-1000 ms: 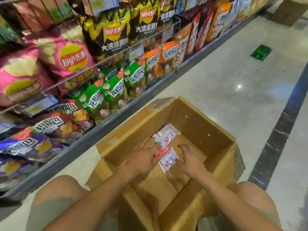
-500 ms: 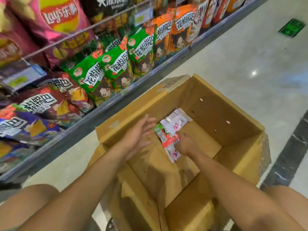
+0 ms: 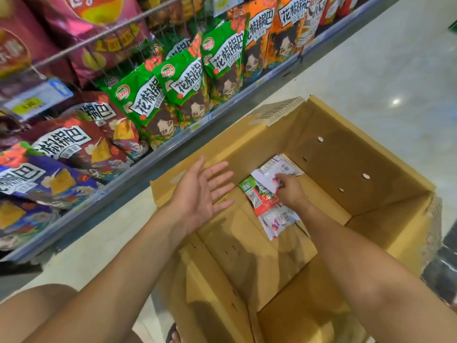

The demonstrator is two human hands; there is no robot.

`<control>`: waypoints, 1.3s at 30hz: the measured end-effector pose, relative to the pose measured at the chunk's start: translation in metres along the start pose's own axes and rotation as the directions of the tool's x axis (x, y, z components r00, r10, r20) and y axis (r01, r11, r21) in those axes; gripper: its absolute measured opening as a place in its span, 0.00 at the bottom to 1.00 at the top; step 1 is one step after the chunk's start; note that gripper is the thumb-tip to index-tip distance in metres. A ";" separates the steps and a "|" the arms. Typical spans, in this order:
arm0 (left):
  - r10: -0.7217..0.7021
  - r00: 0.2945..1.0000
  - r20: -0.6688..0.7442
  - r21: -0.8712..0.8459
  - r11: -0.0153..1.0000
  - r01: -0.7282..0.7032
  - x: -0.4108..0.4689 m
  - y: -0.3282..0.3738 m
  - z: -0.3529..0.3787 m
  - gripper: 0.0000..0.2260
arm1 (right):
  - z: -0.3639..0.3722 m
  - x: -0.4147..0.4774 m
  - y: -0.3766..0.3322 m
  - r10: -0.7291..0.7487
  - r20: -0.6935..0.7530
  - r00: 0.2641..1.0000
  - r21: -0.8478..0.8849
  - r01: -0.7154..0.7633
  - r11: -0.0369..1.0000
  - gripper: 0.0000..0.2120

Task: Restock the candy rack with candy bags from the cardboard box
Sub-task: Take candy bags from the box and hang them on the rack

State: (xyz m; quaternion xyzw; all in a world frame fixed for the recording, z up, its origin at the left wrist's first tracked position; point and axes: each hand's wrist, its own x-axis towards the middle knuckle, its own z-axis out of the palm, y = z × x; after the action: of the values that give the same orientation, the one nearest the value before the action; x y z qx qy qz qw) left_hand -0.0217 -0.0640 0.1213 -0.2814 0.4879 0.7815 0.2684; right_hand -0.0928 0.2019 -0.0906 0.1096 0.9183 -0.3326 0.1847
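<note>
Pick step, by my read. Left grip (image 3: 200,194) is released: fingers spread, palm turned up and inward, holding nothing, hovering over the near-left wall of the cardboard box (image 3: 346,154). Right grip (image 3: 289,190) is lower, down inside the box, with its fingers curled onto the candy bags (image 3: 274,214). It looks to be grasping the top white one at its edge, but the thumb is hidden, so I can't say how firm the hold is. The bags are a small overlapping stack in white, red and green film, lying flat on the box floor toward the far wall. The rest of the box floor is bare cardboard, so I judge the restock is close to done. Beyond the box's left side is the candy rack (image 3: 111,194), with green snack bags (image 3: 183,90) standing on its bottom shelf, red and purple ones to their left and orange to their right. I can't spot a candy slot in frame. Pale floor (image 3: 371,70) is farthest out. The next move calls for lifting the stack clear of the box wall. The left grip should come under to support it, since slick film likely slides. Then I'd look for the matching slot.
</note>
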 end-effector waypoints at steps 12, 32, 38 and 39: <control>0.017 0.999 -0.046 0.139 0.990 -0.011 0.011 0.000 0.007 0.26 | -0.039 -0.008 -0.035 -0.324 -0.168 0.931 -0.230 0.283 0.931 0.09; -0.088 0.965 0.248 0.388 0.921 -0.016 0.023 -0.015 0.076 0.21 | -0.139 -0.162 -0.094 -0.035 0.127 0.991 0.727 -0.069 0.683 0.12; -0.076 0.974 0.212 0.354 0.935 -0.004 0.030 -0.014 0.077 0.19 | -0.138 -0.154 -0.095 -0.063 0.115 0.991 0.741 -0.044 0.670 0.12; -0.072 0.976 0.204 0.359 0.933 -0.006 0.029 -0.013 0.076 0.18 | -0.137 -0.152 -0.095 -0.065 0.119 0.991 0.736 -0.044 0.675 0.12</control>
State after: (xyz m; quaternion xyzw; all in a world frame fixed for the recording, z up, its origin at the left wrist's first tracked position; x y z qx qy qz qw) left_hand -0.0464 0.0148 0.1202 -0.1503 0.5854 0.7007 0.3792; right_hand -0.0218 0.2077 0.1236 0.1468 0.6922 -0.6821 0.1846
